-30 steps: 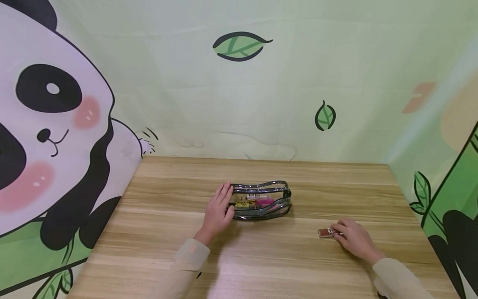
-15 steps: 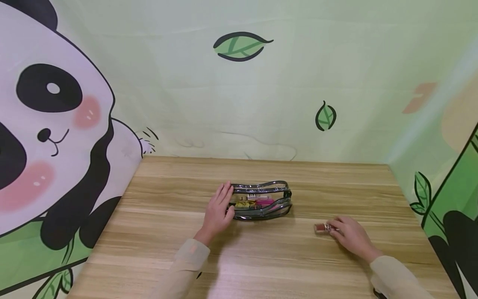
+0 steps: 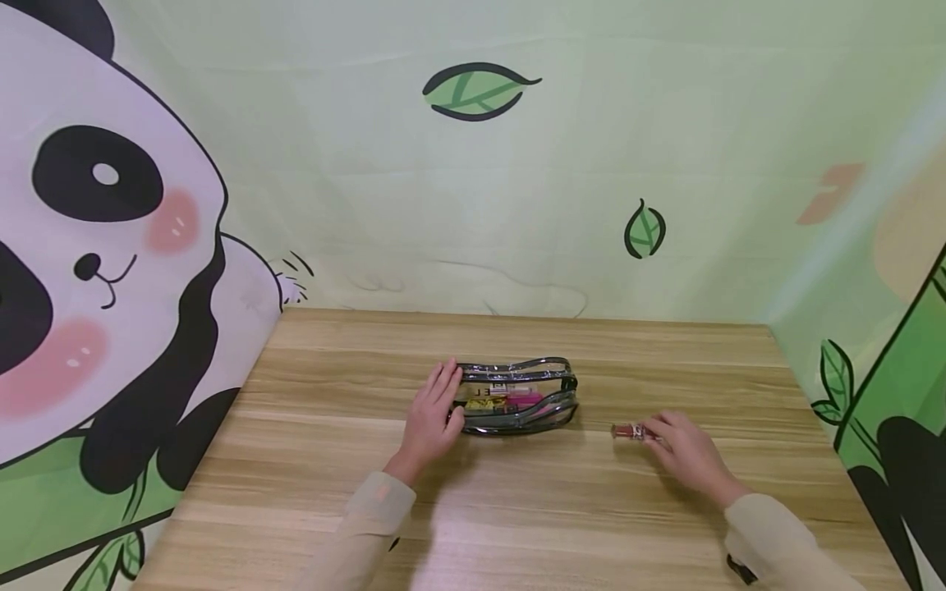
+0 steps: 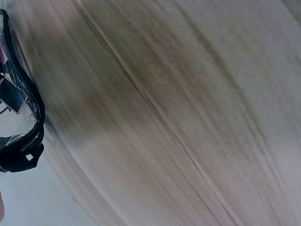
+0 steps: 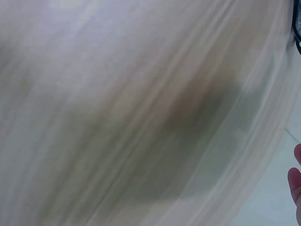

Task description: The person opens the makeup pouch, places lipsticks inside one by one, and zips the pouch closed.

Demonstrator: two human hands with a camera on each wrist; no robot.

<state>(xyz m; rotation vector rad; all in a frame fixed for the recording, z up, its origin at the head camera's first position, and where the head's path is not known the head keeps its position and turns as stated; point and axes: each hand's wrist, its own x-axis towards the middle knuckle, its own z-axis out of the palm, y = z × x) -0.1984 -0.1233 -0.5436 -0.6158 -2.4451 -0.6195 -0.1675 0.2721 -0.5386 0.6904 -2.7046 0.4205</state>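
Note:
A clear pouch [image 3: 517,425] with black piping lies on the table, its top gaping. Inside are a pink item [image 3: 525,399], a yellow patterned item [image 3: 484,405] and a white one with black letters. My left hand [image 3: 431,416] rests on the pouch's left end, fingers straight at the back rim and thumb at the front rim. To the right, my right hand [image 3: 687,451] pinches a small brown lip gloss tube [image 3: 626,431] by its patterned end; its brown end points left at the pouch, apart from it. The tube is out of sight in both wrist views.
The wooden table [image 3: 532,509] ends at a pale green backdrop [image 3: 369,180] printed with a panda and leaves. A small dark mark [image 3: 394,543] shows beside the left sleeve. The pouch's black edge [image 4: 35,99] appears in the left wrist view.
My right hand has moved left and toward the back of the table with the lip gloss tube, nearer the pouch. The left hand and the pouch have stayed still.

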